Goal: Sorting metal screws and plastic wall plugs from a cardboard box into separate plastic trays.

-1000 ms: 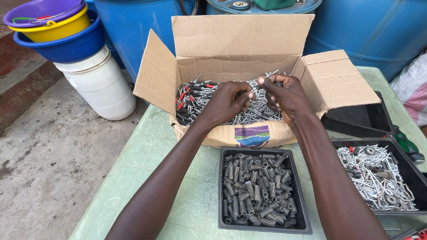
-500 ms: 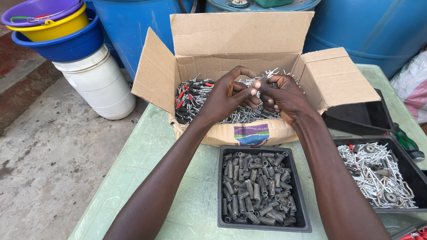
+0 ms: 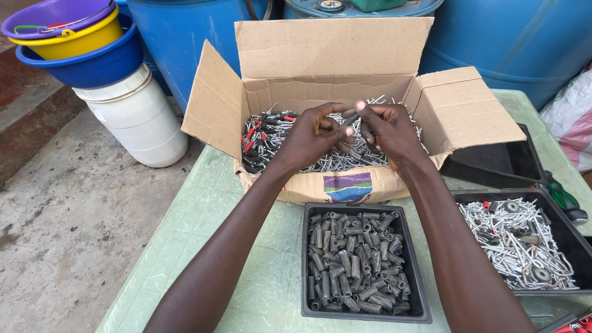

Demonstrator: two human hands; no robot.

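Both my hands are over an open cardboard box full of silvery metal pins with some red and black pieces at its left. My left hand and my right hand meet fingertip to fingertip and pinch one small dark sleeve with a metal pin between them. In front of the box a black tray holds several dark grey sleeves. A second black tray at the right holds silvery metal pins and washers.
The box and trays rest on a pale green table. Blue barrels stand behind. A white bucket with stacked blue, yellow and purple basins is on the concrete floor at left. An empty black tray lies behind the right tray.
My hands have lifted slightly and drawn closer together above the box, fingertips now working on one small piece. Nothing else has moved.
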